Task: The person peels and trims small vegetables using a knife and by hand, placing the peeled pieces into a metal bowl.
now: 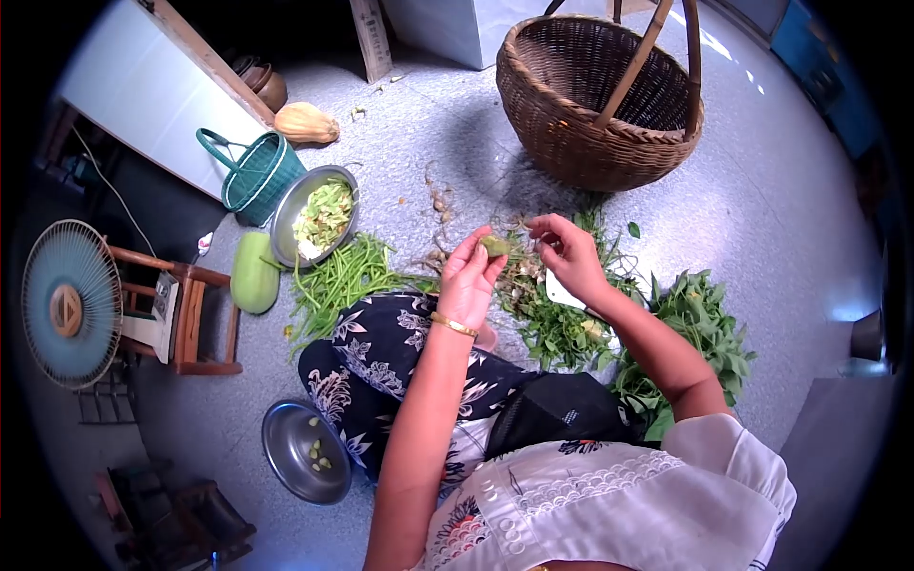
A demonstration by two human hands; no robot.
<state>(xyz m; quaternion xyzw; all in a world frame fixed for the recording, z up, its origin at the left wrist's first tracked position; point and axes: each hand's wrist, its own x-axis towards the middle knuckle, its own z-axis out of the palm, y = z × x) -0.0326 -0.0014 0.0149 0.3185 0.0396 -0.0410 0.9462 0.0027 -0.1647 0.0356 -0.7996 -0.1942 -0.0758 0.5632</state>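
My left hand, with a gold bangle at the wrist, pinches a small green piece of vegetable between thumb and fingers. Its exact kind is too small to tell. Just to the right, my right hand is raised with bent fingers and a gap between thumb and forefinger; I see nothing in it. Below both hands lies a spread of leafy greens and trimmings on the floor. A metal bowl by my knee contains several small green pieces. Another metal bowl holds yellow-green blossoms or leaves.
A large wicker basket stands ahead. Long green stems, a pale green gourd, a teal basket and a tan squash lie to the left. A fan stands farther left. More leafy greens lie on the right.
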